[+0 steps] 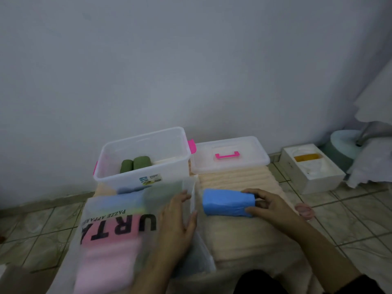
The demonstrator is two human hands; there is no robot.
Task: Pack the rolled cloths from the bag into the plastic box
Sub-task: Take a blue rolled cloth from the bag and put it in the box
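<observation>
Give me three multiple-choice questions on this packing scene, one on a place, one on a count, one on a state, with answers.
1. Where is the lid of the plastic box?
A. On the box
B. On the mat to the box's right
C. In the bag

2. How many green rolled cloths lie in the box?
A. Two
B. Four
C. None

3. What is the right hand doing?
A. Hanging idle
B. Pressing on the lid
C. Gripping the blue rolled cloth

Answers: B, the lid with its pink handle lies beside the open box; A, two green rolls show through the wall; C, its fingers curl round the roll's end.
</observation>
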